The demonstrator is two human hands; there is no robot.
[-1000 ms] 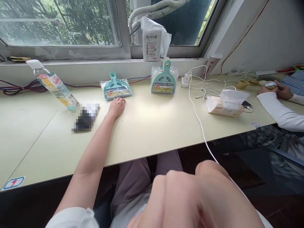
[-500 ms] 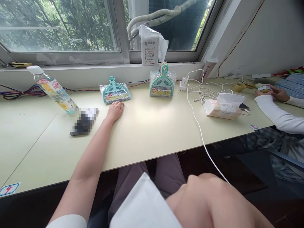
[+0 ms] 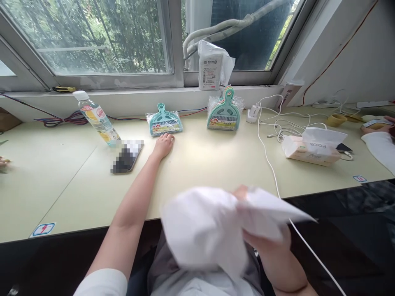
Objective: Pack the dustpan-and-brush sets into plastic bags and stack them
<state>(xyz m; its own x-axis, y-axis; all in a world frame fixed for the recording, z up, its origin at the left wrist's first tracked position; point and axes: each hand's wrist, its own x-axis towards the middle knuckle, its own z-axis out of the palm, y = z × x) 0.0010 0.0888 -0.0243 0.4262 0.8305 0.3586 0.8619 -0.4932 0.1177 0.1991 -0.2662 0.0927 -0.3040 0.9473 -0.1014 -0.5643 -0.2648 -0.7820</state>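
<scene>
Right hand (image 3: 271, 244) gripping a white tissue (image 3: 200, 226) (motion-blurred) that spreads leftward from its fingers; left hand (image 3: 164, 146) resting on the worktop (image 3: 197, 164), open or closed not determinable, just short of a wrapped dustpan-and-brush set (image 3: 165, 122), smartphone (image 3: 127, 157) to its left.

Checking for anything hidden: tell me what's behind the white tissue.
Behind the white tissue in the right hand, the table and lap show around its edges; whatever it covers is hidden.
</scene>
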